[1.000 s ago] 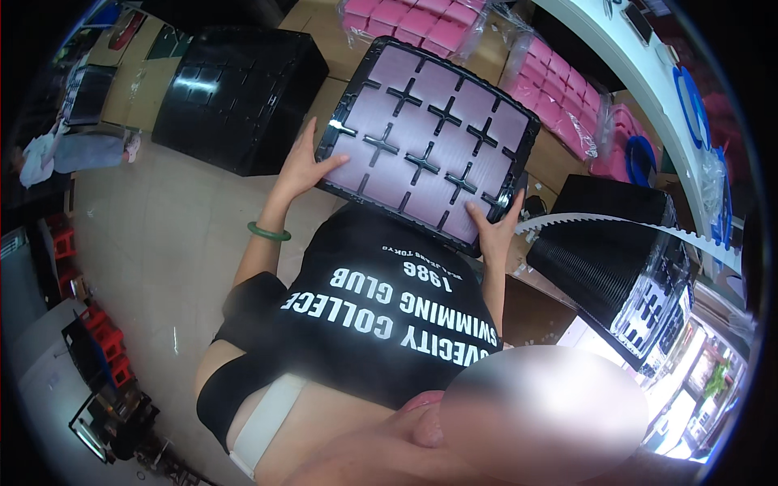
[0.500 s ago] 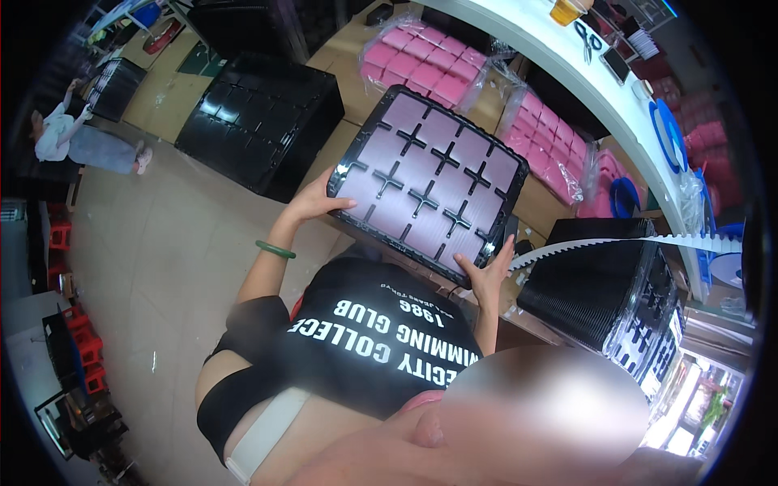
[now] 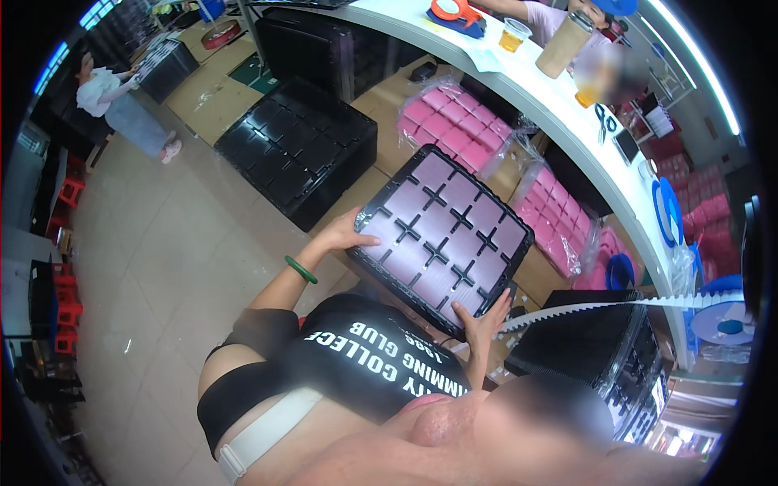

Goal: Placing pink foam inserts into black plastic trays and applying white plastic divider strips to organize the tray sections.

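The person holds a black tray (image 3: 442,236) with a grid of square pockets holding pale pink pieces, tilted up in front of the chest, above the floor and between the black stack on the floor and the white counter. The left hand (image 3: 347,234) grips the tray's left edge, thumb lying on the rim and fingers wrapped beneath; a green bangle (image 3: 300,270) sits on that wrist. The right hand (image 3: 481,316) clasps the tray's near right corner, fingers spread up over the rim.

Just beyond the tray's far left corner a stack of black trays (image 3: 298,150) stands on the floor (image 3: 162,267). Behind the tray's far edge, bagged pink trays (image 3: 454,130) lie on cardboard, and more pink ones (image 3: 567,231) sit by its right edge, under the curved white counter (image 3: 567,121). On that counter stand a cup of amber drink (image 3: 514,36) and a tan cylinder (image 3: 566,42). At the person's right, a white toothed strip (image 3: 600,306) runs across a tall stack of black trays (image 3: 600,356), close to the right hand. Another person in a white top (image 3: 109,101) stands well apart at the far left.

Compared with a second ago, the tray appears lifted farther from the body, and the view has swung to show more of the counter and the far stacks.
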